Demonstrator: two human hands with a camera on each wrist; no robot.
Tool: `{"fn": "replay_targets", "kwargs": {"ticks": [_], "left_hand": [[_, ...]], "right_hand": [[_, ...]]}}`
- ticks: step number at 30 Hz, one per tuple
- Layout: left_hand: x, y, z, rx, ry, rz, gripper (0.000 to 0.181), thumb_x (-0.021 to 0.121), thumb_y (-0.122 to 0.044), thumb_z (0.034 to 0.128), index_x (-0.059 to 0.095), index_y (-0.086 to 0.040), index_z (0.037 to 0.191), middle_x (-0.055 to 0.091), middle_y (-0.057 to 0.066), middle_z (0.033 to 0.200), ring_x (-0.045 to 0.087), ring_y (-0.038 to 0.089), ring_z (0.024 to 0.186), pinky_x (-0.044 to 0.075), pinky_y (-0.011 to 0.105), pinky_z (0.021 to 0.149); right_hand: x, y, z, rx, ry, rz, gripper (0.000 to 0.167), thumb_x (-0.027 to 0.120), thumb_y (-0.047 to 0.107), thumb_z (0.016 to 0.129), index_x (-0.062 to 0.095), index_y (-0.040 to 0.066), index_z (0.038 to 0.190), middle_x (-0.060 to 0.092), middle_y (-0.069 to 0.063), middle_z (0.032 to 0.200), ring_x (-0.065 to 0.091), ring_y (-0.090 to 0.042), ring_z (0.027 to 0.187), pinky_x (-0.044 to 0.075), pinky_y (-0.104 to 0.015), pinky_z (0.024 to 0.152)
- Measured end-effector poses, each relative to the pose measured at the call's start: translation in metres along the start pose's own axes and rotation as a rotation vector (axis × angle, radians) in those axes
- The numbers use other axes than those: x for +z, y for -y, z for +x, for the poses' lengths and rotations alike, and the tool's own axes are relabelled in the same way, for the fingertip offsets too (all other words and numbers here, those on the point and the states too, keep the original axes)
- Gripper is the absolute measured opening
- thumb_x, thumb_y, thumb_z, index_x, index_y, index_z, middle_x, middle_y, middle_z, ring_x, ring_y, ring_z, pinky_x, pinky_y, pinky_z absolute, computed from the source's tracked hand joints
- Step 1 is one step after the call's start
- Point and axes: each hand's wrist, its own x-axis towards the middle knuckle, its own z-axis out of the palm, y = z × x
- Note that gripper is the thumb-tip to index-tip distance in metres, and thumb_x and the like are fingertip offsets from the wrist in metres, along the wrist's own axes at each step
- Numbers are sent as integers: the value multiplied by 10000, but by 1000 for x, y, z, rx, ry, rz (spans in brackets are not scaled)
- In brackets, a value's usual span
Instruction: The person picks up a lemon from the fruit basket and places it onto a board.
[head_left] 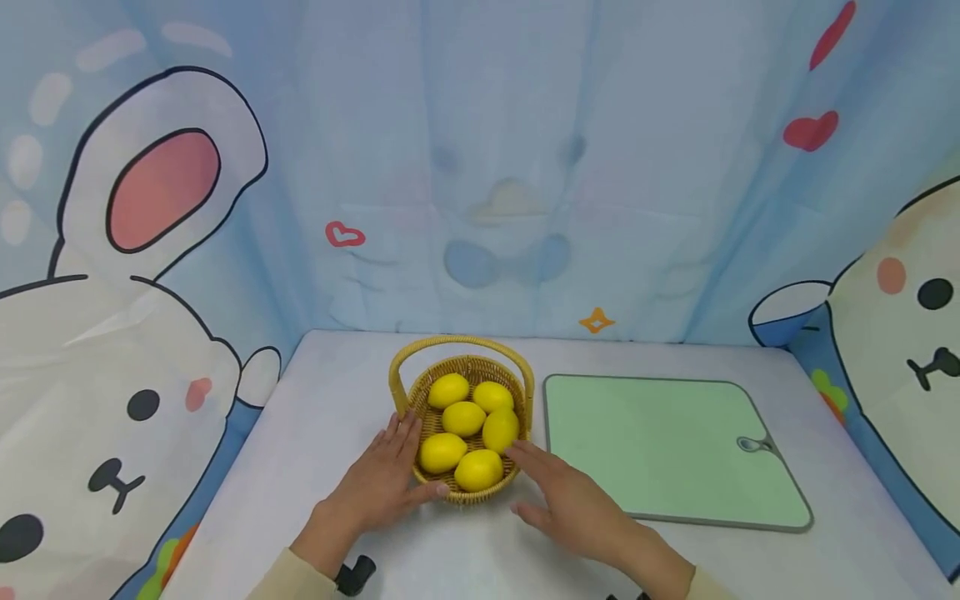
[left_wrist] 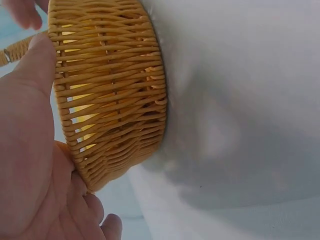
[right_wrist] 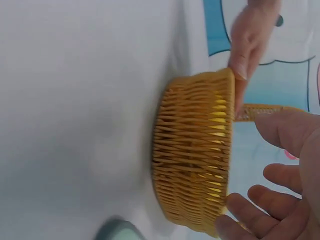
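The left hand lies along the left side of a round, golden-brown woven basket, with its fingers stretched out and its thumb at the front rim, so it touches the basket but does not squeeze it. The right hand is loose and grips nothing; its fingers reach the right side of the rim, and I cannot tell if the tips really touch. One hand on each side looks like a good way to stop the basket from sliding, though that is my guess. Inside are six shiny yellow lemons, lying close together, and the rim should stop them from rolling off. The tall, curved, yellow-brown handle stands up over the far part of the basket, so the lemons in front are easy to get at. The basket sits upright on the white worktop, nearer its left edge than its right edge. On the right, just beside the basket, a flat, pale green board with a grey rim and round corners lies flat, maybe put there to be handy for the right hand. Past the back edge hangs a light blue cloth with cartoon pictures
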Motion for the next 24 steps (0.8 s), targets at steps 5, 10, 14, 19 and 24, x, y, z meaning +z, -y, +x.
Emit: {"fn": "replay_targets", "kwargs": {"ticks": [5,10,14,19,24], "left_hand": [[-2,2,0,-6,-3,-6,1072,544,-730,981,179,-1,1678,108,175,1767,84,365,1642,182,528,1322],[-2,3,2,-10,-13,-14,1075,560,-723,975,187,3,1675,114,177,1767,89,367,1642,190,524,1321],[-2,4,2,-16,-14,-26,1084,572,-723,968,183,-1,1678,110,170,1770,85,361,1644,188,519,1322],[-2,3,2,-20,-16,-44,1093,589,-719,961,183,0,1677,111,170,1770,87,363,1644,189,516,1322],[-2,4,2,-21,-8,-55,1105,578,-733,956,169,-7,1681,91,162,1774,68,354,1647,182,511,1325]], "right_hand": [[-11,1,18,-43,-51,130,590,747,238,1008,535,115,1545,523,-141,1593,520,-374,1453,482,-573,1131],[-13,3,39,-73,-54,256,548,741,192,1009,563,123,1523,552,-120,1568,575,-354,1386,541,-547,1066],[-10,7,53,8,-4,371,552,751,177,998,575,175,1521,552,-86,1569,591,-350,1360,555,-537,1041],[-6,10,66,55,44,423,572,781,178,971,589,172,1509,571,-133,1544,599,-409,1357,555,-585,1043],[-1,8,79,51,91,409,590,799,172,950,595,133,1502,590,-172,1518,653,-411,1269,590,-567,979]]}}
